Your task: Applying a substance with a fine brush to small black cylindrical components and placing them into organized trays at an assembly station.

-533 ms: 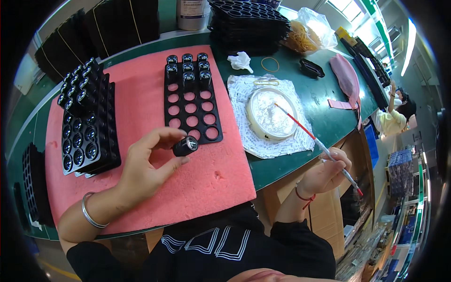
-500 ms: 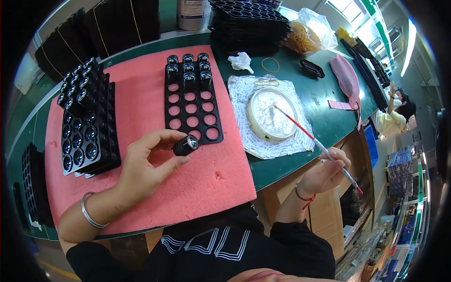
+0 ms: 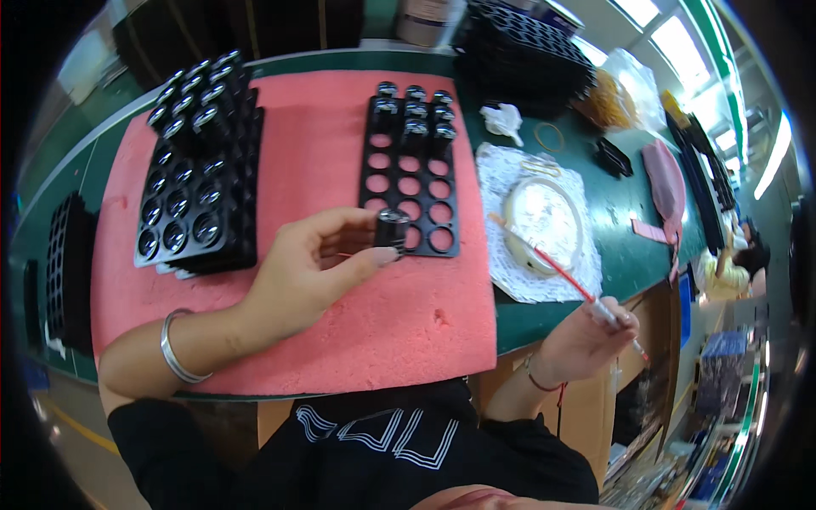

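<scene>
Two hands engaged. At frame centre, the left hand (image 3: 319,268) pinches a cylinder (image 3: 392,231) between thumb and fingers, before the tray (image 3: 425,225); contact with it unclear. Right of centre, the right hand (image 3: 595,336) pinches a brush (image 3: 565,274) near the dish (image 3: 514,245). Steady sides and a light bristle load seem advisable. Stacked trays (image 3: 197,252) stand upper left; the dish's rim could catch the brush.

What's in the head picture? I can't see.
The left hand holds a black cylinder by a black round-holed tray on pink foam; the right hand holds a thin red-and-white stick by a round white dish.
</scene>
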### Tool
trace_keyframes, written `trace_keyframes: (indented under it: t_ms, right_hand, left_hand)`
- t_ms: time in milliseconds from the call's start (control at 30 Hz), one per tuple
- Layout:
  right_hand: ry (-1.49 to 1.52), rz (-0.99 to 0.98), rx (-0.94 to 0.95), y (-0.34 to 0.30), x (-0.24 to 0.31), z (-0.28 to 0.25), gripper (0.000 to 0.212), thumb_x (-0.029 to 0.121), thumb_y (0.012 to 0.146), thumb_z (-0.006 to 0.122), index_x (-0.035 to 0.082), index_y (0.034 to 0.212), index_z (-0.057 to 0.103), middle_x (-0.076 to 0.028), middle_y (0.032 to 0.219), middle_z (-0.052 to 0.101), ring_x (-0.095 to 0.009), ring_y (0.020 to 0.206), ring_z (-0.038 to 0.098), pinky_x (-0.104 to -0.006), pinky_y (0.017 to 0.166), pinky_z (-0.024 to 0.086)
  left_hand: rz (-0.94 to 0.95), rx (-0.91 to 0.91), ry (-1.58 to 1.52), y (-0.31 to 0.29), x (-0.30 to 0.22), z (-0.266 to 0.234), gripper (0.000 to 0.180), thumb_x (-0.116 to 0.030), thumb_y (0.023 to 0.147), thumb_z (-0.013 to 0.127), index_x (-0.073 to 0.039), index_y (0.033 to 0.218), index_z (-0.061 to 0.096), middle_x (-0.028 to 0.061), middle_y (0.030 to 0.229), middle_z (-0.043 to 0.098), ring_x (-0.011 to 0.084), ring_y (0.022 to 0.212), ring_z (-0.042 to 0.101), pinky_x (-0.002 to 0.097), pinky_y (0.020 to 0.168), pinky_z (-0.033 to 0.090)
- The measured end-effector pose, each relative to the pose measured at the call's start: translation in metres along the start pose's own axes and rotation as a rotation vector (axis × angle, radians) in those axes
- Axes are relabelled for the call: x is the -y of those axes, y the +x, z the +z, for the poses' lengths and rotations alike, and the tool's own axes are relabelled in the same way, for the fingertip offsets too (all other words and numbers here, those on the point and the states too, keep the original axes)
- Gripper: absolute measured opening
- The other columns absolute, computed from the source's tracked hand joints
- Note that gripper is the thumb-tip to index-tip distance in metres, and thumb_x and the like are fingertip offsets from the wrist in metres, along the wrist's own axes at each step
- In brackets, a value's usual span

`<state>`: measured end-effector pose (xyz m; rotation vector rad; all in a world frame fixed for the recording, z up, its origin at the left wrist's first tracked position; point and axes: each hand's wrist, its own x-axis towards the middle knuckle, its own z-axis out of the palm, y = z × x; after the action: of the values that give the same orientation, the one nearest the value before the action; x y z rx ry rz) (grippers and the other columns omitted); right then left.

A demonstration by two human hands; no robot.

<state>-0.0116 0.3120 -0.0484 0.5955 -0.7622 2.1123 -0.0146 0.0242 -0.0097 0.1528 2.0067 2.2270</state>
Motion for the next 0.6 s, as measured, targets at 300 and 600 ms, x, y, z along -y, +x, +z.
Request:
trace_keyframes:
  t_ms: [300, 600]
  right_hand:
    - [-0.172, 0.187, 0.164, -0.018, -0.008, 0.017, 0.018, 0.023, 0.091, 0.041, 0.006, 0.085, 0.045, -0.004, 0.077, 0.048, -0.011, 0.071, 0.04, -0.0243, 0.062, 0.031]
    - [-0.155, 0.199, 0.109, -0.018, -0.009, 0.019, 0.018, 0.021, 0.091, 0.042, 0.004, 0.085, 0.045, -0.005, 0.076, 0.048, -0.011, 0.07, 0.041, -0.0257, 0.062, 0.033]
  left_hand:
    - [-0.027, 0.054, 0.057, 0.0, -0.006, -0.006, 0.034, -0.016, 0.074, 0.068, 0.002, 0.1, 0.057, 0.0056, 0.088, 0.061, 0.0085, 0.08, 0.056, 0.0216, 0.075, 0.045]
    - [0.023, 0.105, 0.047, -0.001, 0.0, -0.006, 0.033, -0.016, 0.076, 0.066, 0.001, 0.102, 0.056, 0.0054, 0.089, 0.061, 0.009, 0.081, 0.057, 0.0224, 0.074, 0.045]
